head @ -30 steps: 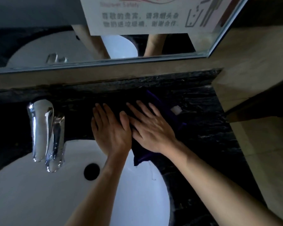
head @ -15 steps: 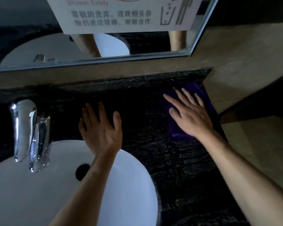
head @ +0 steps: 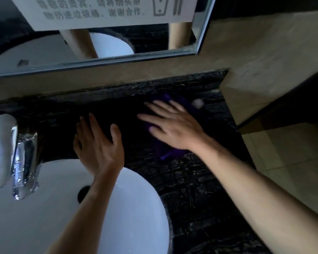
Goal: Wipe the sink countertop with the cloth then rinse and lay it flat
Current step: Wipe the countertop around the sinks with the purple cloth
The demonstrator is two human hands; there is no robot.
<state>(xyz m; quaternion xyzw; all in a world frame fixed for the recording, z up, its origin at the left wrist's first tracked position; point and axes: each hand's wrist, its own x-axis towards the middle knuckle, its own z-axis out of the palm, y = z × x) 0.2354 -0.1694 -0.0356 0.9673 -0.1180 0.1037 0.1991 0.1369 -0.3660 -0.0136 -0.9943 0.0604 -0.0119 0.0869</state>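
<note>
Overhead, a white sign stuck on the mirror carried two lines of grey Chinese characters, too blurred to read with confidence, with a bin pictogram at its right end. No brand mark showed on the chrome faucet at the far left.

The dark marble countertop ran as a strip between the beige backsplash at the far side and the white sink at the near left. Its right end stopped against a beige wall block, and its near right edge dropped to tiled floor. Bare stone lay open between the two hands and along the near right of the basin rim. A small pale blurred object sat on the counter near the far right corner, just beside the cloth; what it was could not be told.

The purple cloth lay flat on the countertop to the right of the sink, mostly covered by the right hand. That hand pressed palm down on it, fingers straight and spread, pointing left and far, the forearm coming in from the near right. Motion blur softened its fingertips. The left hand rested palm down on bare stone just beyond the basin's far rim, fingers straight and slightly apart, thumb out to the right, well clear of the cloth.
</note>
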